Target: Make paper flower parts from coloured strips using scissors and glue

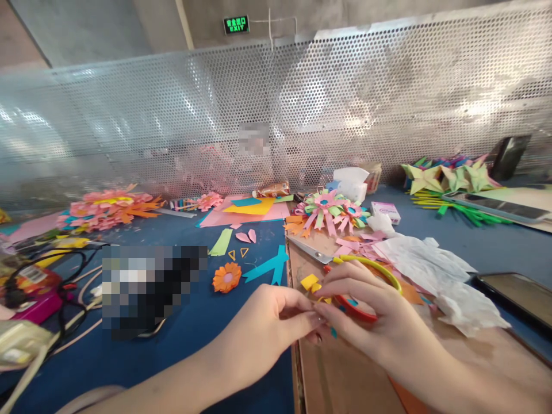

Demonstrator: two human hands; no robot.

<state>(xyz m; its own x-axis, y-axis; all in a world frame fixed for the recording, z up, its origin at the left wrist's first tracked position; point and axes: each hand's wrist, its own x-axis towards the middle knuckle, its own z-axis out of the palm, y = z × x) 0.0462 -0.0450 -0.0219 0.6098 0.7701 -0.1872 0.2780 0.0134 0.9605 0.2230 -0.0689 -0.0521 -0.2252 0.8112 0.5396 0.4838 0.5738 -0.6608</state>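
Your left hand and right hand meet fingertip to fingertip over the brown board near the front edge of the tabletop, both pinched shut on a small yellow paper piece. The scissors lie just under your right hand, unused. Toward the back edge, finished paper flowers sit in a cluster, and an orange flower lies on the blue tabletop. By the look of it, this piece is barely folded, and loose cut strips around it are not yet used.
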